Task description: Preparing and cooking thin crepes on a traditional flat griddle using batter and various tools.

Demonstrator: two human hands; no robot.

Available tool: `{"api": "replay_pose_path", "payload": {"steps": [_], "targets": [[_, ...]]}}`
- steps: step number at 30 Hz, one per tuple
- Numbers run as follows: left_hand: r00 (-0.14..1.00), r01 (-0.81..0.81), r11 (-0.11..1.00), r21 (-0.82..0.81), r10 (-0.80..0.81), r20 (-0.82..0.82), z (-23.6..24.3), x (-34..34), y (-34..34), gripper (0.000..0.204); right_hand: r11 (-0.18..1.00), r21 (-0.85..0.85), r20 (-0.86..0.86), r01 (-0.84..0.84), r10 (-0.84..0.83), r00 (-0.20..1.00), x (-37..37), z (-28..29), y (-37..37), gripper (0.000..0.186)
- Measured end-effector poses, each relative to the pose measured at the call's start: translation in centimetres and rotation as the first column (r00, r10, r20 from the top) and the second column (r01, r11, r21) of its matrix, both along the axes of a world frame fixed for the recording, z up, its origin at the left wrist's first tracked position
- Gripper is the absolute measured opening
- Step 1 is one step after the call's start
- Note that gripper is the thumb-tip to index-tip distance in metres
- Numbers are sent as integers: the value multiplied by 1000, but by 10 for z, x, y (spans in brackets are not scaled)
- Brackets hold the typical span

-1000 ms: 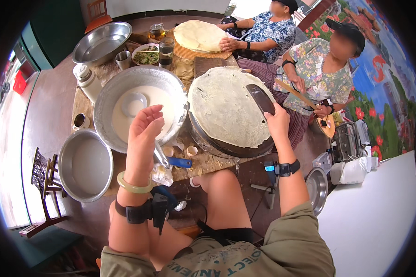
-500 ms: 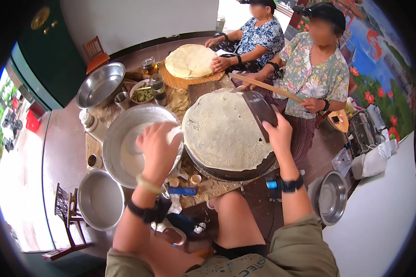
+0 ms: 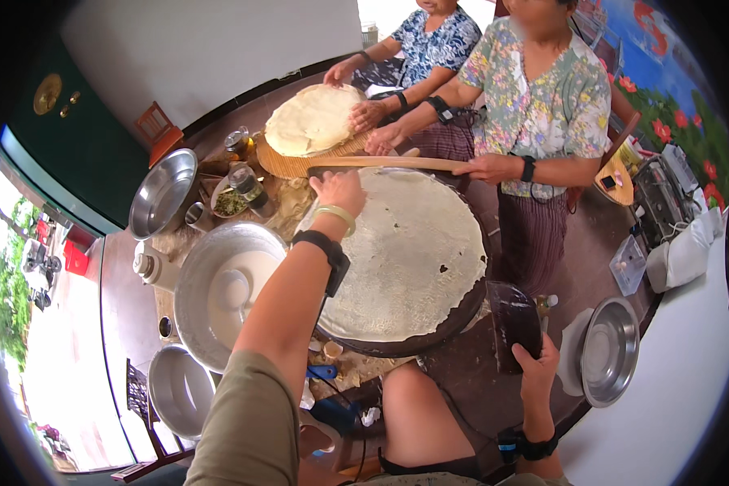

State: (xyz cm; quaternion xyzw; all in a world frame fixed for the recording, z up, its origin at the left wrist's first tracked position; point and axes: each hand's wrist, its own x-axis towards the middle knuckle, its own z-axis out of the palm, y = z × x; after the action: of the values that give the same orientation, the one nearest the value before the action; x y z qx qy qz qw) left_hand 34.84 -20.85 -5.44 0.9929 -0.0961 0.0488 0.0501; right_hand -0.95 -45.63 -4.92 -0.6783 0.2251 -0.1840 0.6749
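Note:
My left hand (image 3: 338, 193) reaches to the far left edge of a thin, pale flatbread (image 3: 413, 255). It touches or hovers just over that edge; the fingertips are partly hidden, so their grip is unclear. The flatbread covers most of a round, dark griddle (image 3: 389, 348). Off the griddle's right side, my right hand (image 3: 536, 360) grips a dark, curved scraper (image 3: 513, 320) by its lower edge. Beside my left forearm stands a large metal basin (image 3: 193, 283) of white batter with a ladle (image 3: 233, 289) in it.
Across the griddle, a co-worker holds a long wooden stick (image 3: 397, 163) over its far edge. A second co-worker's hands touch stacked flatbreads (image 3: 312, 121) on a round wooden board (image 3: 279, 166). Metal basins (image 3: 164, 194) stand left; another basin (image 3: 607, 352) is at right. A jar (image 3: 249, 188) sits near the greens.
My right hand has drawn the scraper off the flatbread, toward me and right. My left hand has moved from over the batter basin to the flatbread's far left edge. The co-worker's stick has swung left.

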Motion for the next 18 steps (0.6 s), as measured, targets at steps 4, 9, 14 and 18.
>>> {"api": "replay_pose_path", "payload": {"steps": [4,9,14,18], "targets": [[996,25,999,23,-27,81,-10,6,0,19,999,21,-39,30,-29,999,-6,3,-8,19],[987,83,992,96,-95,131,-12,8,-1,17,999,40,-68,33,-31,997,-8,-3,-14,19],[995,13,999,-31,-10,95,-4,7,9,20,998,49,-56,45,-42,998,-14,-4,-15,20],[988,63,925,-375,-5,155,51,-36,27,15,997,20,-39,73,-72,997,-23,-10,-21,21]]}}
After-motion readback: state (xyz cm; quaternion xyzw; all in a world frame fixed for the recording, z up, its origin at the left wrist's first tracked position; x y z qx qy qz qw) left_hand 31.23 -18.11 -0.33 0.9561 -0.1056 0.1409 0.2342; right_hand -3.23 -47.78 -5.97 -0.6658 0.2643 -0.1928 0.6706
